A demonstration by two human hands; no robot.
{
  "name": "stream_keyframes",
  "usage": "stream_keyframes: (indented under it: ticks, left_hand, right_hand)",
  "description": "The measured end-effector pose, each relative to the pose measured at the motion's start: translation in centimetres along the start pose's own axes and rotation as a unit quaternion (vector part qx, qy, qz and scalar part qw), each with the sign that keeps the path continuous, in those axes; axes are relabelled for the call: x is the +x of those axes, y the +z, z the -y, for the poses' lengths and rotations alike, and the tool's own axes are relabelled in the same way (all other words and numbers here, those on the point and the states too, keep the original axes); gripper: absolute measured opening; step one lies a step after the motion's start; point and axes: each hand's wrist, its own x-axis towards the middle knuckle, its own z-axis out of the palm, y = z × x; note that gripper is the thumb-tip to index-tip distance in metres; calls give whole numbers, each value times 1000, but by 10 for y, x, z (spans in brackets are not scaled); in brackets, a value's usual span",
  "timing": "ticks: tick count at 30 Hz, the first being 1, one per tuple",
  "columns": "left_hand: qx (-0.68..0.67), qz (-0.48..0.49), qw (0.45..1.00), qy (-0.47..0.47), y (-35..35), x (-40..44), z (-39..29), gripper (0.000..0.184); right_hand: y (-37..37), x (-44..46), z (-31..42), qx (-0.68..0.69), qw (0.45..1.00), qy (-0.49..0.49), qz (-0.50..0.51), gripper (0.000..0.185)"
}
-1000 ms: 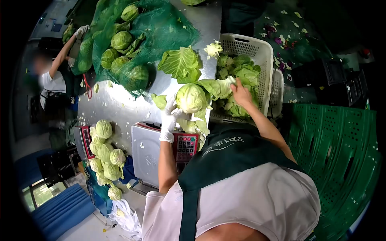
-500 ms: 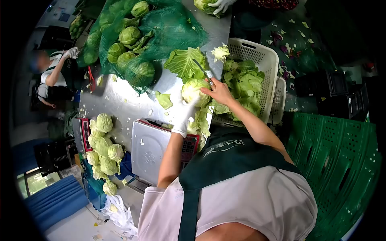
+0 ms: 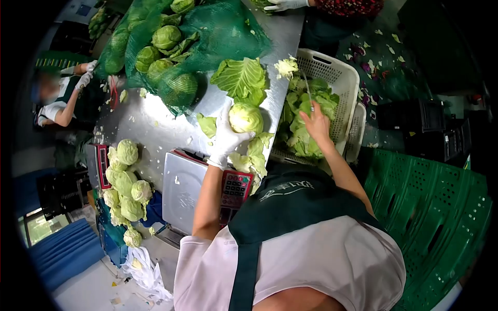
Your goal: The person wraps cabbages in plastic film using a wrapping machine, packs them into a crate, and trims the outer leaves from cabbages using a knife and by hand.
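My left hand (image 3: 229, 136), in a white glove, is closed around the side of a pale green cabbage (image 3: 246, 118) on the metal table. My bare right hand (image 3: 316, 126) is over the white crate (image 3: 351, 80) of loose cabbage leaves (image 3: 301, 136). It holds a thin knife (image 3: 309, 92) whose blade points toward the far side; the handle is mostly hidden by my fingers. Just beyond the cabbage lies a large outer leaf (image 3: 239, 78). Trimmed leaves (image 3: 255, 155) lie at the table edge by my left wrist.
A green net (image 3: 223, 39) with several cabbages spreads across the far table. Left of me are a scale (image 3: 187, 181) and a pile of trimmed cabbages (image 3: 126, 182). Green crates (image 3: 425, 202) stand at right. Co-workers stand at far left and at the top.
My right hand has moved right with the knife, from the cabbage to above the leaf crate. My left hand keeps hold of the cabbage. The left co-worker's hands have come together.
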Motion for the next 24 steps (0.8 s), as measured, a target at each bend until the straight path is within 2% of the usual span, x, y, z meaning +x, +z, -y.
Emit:
stream_keyframes:
  ticks: [2, 4, 6, 7, 8, 10, 11, 12, 14, 16, 18, 20, 21, 22, 23, 24]
  left_hand:
    - [192, 4, 978, 87, 8, 0, -16, 112]
    - [177, 15, 982, 66, 19, -4, -29, 112]
    - [297, 2, 950, 98, 27, -5, -35, 110]
    - [309, -6, 945, 102, 30, -5, -31, 110]
    - [311, -8, 945, 100, 32, -5, -31, 110]
    - [296, -3, 952, 82, 34, -6, -31, 109]
    - [297, 1, 952, 71, 34, -7, -32, 109]
    - [296, 3, 952, 70, 32, -13, -32, 109]
    - [284, 29, 952, 107, 28, -18, -31, 108]
    - [273, 34, 950, 150, 20, -22, -30, 108]
    - [302, 27, 951, 58, 11, -36, -32, 114]
    - [347, -5, 936, 57, -2, -36, -9, 111]
    - [199, 26, 979, 29, -13, -36, 12, 110]
    - [44, 54, 998, -1, -17, -37, 8, 110]
    - [-93, 73, 989, -89, -17, -38, 3, 110]
    - [-91, 70, 989, -93, -10, -38, 6, 110]
  right_hand:
    - [-1, -4, 36, 56, 992, 18, 113, 48]
    - [20, -16, 54, 74, 982, -89, 148, 50]
    - [32, -27, 77, 114, 969, -128, 180, 49]
    - [46, -29, 73, 71, 966, -234, 82, 48]
    - [47, -27, 72, 73, 966, -235, 84, 48]
    - [38, -24, 80, -2, 974, -148, 170, 46]
    - [30, -18, 84, 7, 970, -91, 224, 44]
    - [10, -5, 100, 3, 946, 76, 315, 45]
    - [32, 18, 38, -4, 968, 102, 231, 44]
    - [33, 24, 13, 35, 971, 47, 231, 43]
    - [35, 8, 8, 54, 976, 31, 211, 43]
    - [23, 11, 18, 64, 979, 64, 181, 45]
    - [31, 11, -3, 38, 987, 51, 148, 51]
    - [24, 14, -9, 38, 987, 49, 150, 51]
    - [19, 15, -16, -17, 986, 94, 139, 52]
    - [14, 14, -19, -71, 979, 140, 127, 54]
